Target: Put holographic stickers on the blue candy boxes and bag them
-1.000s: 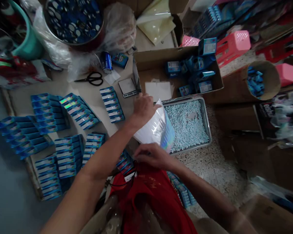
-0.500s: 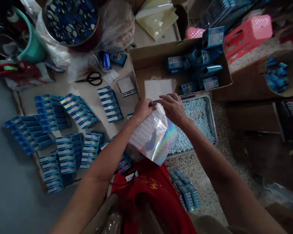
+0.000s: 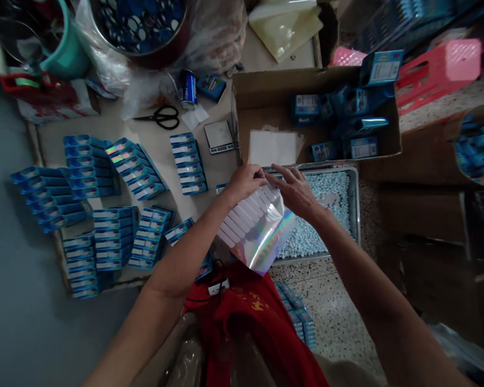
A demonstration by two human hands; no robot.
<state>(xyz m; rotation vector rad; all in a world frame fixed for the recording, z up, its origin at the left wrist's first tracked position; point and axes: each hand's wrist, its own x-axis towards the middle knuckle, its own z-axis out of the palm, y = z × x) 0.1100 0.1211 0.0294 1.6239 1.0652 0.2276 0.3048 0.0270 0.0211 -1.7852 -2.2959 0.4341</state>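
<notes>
A shiny, rainbow-reflecting sticker sheet [image 3: 252, 226] with rows of white strips is between my hands, tilted over my lap and the tray's near left corner. My left hand [image 3: 246, 183] is closed, pinching the sheet's upper edge. My right hand [image 3: 296, 191] is at the upper right edge, its fingertips close to those of the left and its thumb mostly hidden. Just beyond the hands, white paper sheets [image 3: 272, 148] lie in the open cardboard box [image 3: 262, 86]. Under and right of my right hand is a metal tray [image 3: 355, 209] of small pale-blue beads [image 3: 314, 231].
Several rows of blue boxes [image 3: 115, 236] stand on the table at left. Scissors [image 3: 165, 116], a small scale [image 3: 219, 137], a blue can [image 3: 187, 88] and a pot [image 3: 181, 45] of blue-and-white pieces lie farther back. A pink stool [image 3: 439, 75] is at right.
The view has shifted, so the surroundings sit slightly differently in it. My left hand has slid a little along the sheet's top edge; both hands stay at the sheet.
</notes>
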